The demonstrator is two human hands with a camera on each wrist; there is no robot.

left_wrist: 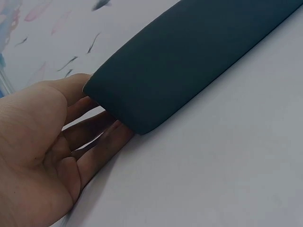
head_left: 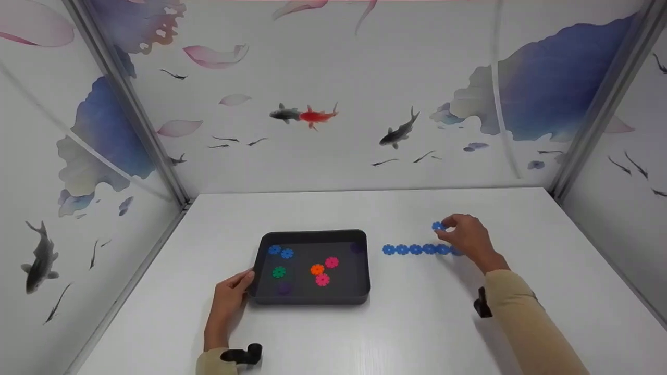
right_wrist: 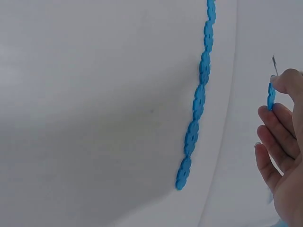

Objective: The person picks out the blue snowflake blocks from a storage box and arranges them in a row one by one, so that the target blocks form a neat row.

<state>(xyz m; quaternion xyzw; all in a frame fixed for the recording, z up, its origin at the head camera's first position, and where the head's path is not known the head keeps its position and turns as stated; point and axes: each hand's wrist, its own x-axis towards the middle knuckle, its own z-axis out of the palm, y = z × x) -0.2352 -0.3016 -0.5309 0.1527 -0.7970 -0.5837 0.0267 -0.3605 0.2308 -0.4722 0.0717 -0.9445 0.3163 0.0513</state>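
Observation:
My right hand (head_left: 470, 240) pinches a blue flower-shaped plastic disc (head_left: 437, 226) between thumb and fingertips. It hovers over the table, just beyond a straight row of several blue flower discs (head_left: 415, 249), whose right end the hand partly hides. In the right wrist view the held disc (right_wrist: 271, 96) is seen edge-on, apart from the row (right_wrist: 199, 101). My left hand (head_left: 227, 303) grips the left side of a black tray (head_left: 312, 300). The left wrist view has the thumb at the rim of the tray (left_wrist: 180, 61) and other fingers reaching behind or under its corner.
Inside the tray lie two blue discs (head_left: 281, 252), a green disc (head_left: 279, 272), an orange disc (head_left: 317, 269), two pink discs (head_left: 327, 271) and dark purple ones (head_left: 284, 288). Printed panels (head_left: 333, 156) enclose the white table (head_left: 333, 338) at the back and sides.

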